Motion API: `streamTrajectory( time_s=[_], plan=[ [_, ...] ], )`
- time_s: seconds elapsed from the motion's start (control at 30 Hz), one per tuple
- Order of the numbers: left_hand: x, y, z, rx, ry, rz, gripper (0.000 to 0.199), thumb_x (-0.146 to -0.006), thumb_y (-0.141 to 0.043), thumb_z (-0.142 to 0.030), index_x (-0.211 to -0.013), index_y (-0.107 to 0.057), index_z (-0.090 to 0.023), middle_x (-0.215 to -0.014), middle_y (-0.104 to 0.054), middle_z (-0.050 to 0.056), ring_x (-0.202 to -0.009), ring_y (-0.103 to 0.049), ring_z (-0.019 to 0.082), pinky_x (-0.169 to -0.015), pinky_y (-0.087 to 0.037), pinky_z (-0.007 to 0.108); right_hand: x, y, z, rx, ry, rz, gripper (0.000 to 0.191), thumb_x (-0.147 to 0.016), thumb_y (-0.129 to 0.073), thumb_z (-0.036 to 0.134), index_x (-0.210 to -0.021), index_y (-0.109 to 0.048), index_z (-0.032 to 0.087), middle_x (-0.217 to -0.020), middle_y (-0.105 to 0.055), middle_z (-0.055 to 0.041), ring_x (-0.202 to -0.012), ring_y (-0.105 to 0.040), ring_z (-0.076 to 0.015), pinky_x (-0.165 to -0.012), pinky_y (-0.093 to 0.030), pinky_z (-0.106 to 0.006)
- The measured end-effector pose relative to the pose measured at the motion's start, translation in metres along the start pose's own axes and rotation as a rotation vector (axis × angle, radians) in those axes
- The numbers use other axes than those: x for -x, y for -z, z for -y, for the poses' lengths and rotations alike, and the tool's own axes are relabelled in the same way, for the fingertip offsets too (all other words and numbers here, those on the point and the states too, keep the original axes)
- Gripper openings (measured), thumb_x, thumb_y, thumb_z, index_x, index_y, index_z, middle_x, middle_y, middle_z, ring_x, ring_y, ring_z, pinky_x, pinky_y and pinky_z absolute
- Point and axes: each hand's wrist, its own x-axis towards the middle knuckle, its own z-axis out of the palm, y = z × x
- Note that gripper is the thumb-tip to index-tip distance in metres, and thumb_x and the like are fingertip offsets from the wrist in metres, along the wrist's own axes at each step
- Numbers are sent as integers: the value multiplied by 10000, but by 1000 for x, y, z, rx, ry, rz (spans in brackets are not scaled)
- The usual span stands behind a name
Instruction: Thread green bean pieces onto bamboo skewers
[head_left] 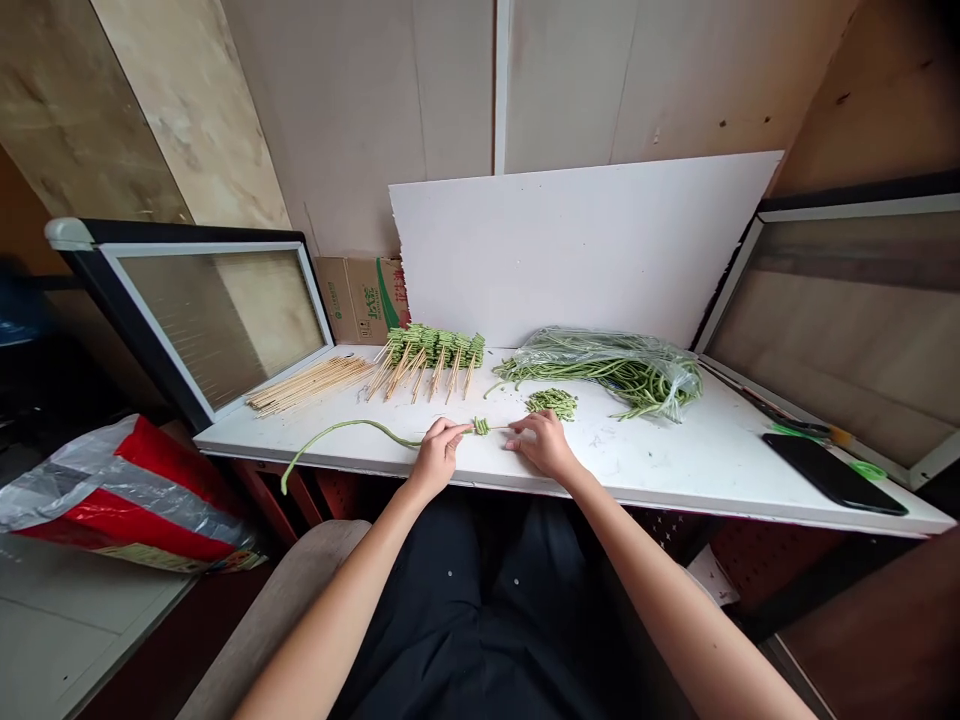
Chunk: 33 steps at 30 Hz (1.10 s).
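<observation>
Near the table's front edge, my left hand [435, 460] pinches a long green bean [345, 424], whose loose end trails left and hangs over the edge. To the right, my right hand [546, 446] is closed with its fingertips on a thin bamboo skewer [499, 429]. Between the hands, a few folds of bean [481, 426] sit threaded on that skewer. Just behind my right hand lies a small pile of short bean pieces [553, 403]. The skewer's left end is hidden by the bean and my left fingers.
Bean-loaded skewers [435, 345] are stacked at the back, beside a bundle of bare skewers [311, 384]. A clear plastic bag of long beans [600, 350] lies back right. A black phone [832, 472] rests at the right. Framed panels [225, 310] and a white board [585, 250] bound the white table [637, 462].
</observation>
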Motion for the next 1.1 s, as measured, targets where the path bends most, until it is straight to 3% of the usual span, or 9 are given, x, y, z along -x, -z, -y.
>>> streamTrajectory(
  time_s=[0.2, 0.27, 0.4, 0.47, 0.57, 0.73, 0.87, 1.1],
  plan=[
    [-20, 13, -15, 52, -66, 115, 432, -1022, -452, -63, -1254, -784, -214, -1069, -610, 91, -949, -657, 168, -878, -584, 304, -12, 30, 11, -128, -109, -213, 518, -1084, -413, 527, -1149, -796, 185, -1080, -791, -153, -1088, -619, -347, -944, -484, -497],
    [-20, 25, -21, 72, -77, 146, 397, -1012, -497, -67, -1249, -782, -210, -1051, -655, 85, -930, -678, 168, -875, -592, 307, -14, 37, 27, -219, -137, -137, 542, -1073, -431, 581, -1142, -793, 185, -1093, -795, -155, -1064, -666, -330, -876, -517, -446],
    [-2, 48, -32, 40, 31, 48, 395, -970, -649, -107, -1346, -710, -211, -994, -750, 64, -910, -723, 189, -907, -597, 338, -5, 29, 77, -407, -43, 211, 474, -1005, -595, 610, -1130, -797, 199, -1100, -803, -129, -959, -736, -275, -737, -543, -349],
    [9, 54, -36, 23, 63, 49, 419, -954, -678, -109, -1359, -689, -219, -971, -773, 51, -919, -739, 197, -925, -596, 346, 5, 15, 102, -441, 21, 261, 454, -945, -706, 593, -1171, -789, 208, -1049, -809, -110, -927, -744, -263, -711, -543, -333],
    [19, 55, -37, 32, 74, 96, 408, -957, -663, -100, -1344, -686, -229, -975, -781, 41, -921, -749, 192, -916, -596, 333, 19, -5, 124, -445, 69, 195, 370, -957, -718, 551, -1135, -807, 238, -1030, -807, -96, -918, -733, -254, -707, -538, -338],
    [24, 54, -30, 25, 75, 136, 303, -971, -683, -171, -1267, -723, -223, -1029, -782, 61, -949, -748, 200, -901, -588, 324, 27, -21, 117, -466, 33, 94, 256, -967, -725, 485, -1020, -829, 257, -992, -811, -89, -885, -723, -262, -684, -530, -354],
    [24, 58, -26, -37, 76, 138, 124, -990, -684, -224, -1045, -795, -209, -1005, -780, 69, -928, -736, 206, -857, -571, 317, 25, -21, 105, -508, -27, 31, 225, -956, -741, 453, -954, -816, 241, -1003, -812, -92, -889, -732, -265, -725, -547, -369],
    [23, 56, -39, 5, 54, 107, 159, -1022, -657, -272, -1070, -792, -202, -1020, -776, 80, -931, -724, 206, -853, -544, 319, 25, -13, 111, -408, 116, 7, 168, -947, -769, 422, -962, -778, 254, -928, -760, -80, -893, -642, -260, -691, -518, -360]
  ],
)
